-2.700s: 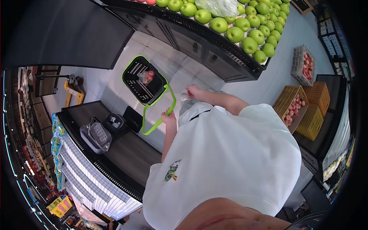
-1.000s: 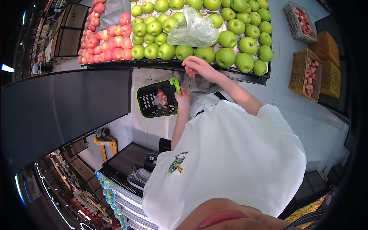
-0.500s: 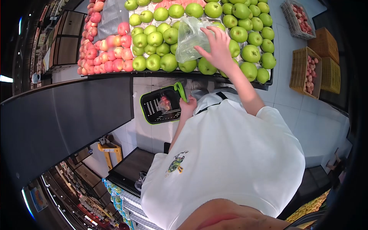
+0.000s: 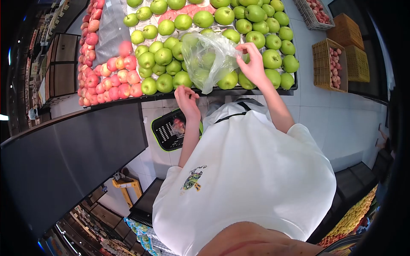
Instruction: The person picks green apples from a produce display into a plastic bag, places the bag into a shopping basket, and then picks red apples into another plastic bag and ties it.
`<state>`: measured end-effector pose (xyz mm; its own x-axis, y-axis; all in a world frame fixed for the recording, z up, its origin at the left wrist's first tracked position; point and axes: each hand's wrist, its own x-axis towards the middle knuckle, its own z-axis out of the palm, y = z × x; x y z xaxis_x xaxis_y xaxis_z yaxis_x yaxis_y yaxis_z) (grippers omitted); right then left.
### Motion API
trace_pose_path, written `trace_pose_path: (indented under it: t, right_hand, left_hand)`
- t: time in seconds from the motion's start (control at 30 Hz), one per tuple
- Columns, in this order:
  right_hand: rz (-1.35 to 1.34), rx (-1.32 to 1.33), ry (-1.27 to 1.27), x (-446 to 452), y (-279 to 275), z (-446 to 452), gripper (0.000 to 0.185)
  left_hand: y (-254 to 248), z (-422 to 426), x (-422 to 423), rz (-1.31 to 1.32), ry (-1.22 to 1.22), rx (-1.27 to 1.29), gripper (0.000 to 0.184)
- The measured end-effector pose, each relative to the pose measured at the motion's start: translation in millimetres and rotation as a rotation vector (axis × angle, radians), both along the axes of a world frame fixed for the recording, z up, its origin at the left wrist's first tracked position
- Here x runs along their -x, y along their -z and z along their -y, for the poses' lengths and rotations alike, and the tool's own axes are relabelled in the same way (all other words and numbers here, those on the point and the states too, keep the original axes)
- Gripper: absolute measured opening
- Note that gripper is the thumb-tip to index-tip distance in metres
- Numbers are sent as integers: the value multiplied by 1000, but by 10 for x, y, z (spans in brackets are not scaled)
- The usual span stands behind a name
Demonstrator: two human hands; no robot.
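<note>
A clear plastic bag (image 4: pixel 209 59) lies over the green apples (image 4: pixel 163 56) at the near edge of the display, and green shows through it. My right hand (image 4: pixel 253 64) pinches the bag's right side between thumb and fingers. Beside the bag's lower left, my left hand (image 4: pixel 187 101) is raised at the display's front edge, fingers loosely bent and apart, with nothing seen in it. On the floor below stands a black basket (image 4: pixel 161 133) with a green rim, partly hidden by my left forearm. Inside it is a bagged bundle of red fruit (image 4: pixel 178 127).
Red apples (image 4: pixel 113 81) fill the display's left side. A dark panel (image 4: pixel 72 158) stands at left. Crates of reddish fruit, one a yellow crate (image 4: pixel 320 66) and one a grey crate (image 4: pixel 304 13), are at right. A yellow frame (image 4: pixel 128 187) stands at lower left.
My left hand has let go of the basket's green handle and risen to the display's edge. My right hand has closed on the bag, which now looks more spread out.
</note>
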<state>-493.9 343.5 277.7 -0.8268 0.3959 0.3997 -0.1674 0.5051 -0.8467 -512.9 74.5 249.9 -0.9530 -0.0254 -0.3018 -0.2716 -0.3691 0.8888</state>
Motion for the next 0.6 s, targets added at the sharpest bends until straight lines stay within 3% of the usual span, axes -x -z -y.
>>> trace_pose_path:
  t: [0.03,0.1,0.13,0.2,0.3,0.33,0.43,0.6]
  right_hand:
    - [0,-4,11,-35,-8,1,28]
    - [-50,65,15,-91,1,-1,26]
    - [-49,63,29,-119,21,8,26]
    - [-26,144,23,-140,47,25,32]
    - [78,259,-150,-187,-33,35,48]
    - [77,253,-144,-216,-83,60,48]
    - [47,156,-7,-263,-175,89,73]
    - [-50,264,310,-297,-59,-4,53]
  left_hand:
    - [-22,-35,78,0,11,-4,41]
    - [-134,-138,217,-101,127,-13,63]
    - [-207,-175,254,-100,140,-15,63]
    - [-313,-231,333,-175,406,-12,75]
    - [-386,-368,412,-94,497,2,65]
    - [-405,-415,421,-48,562,9,62]
    - [-295,-478,434,-37,542,-51,56]
    - [-189,-498,450,-86,555,-13,51]
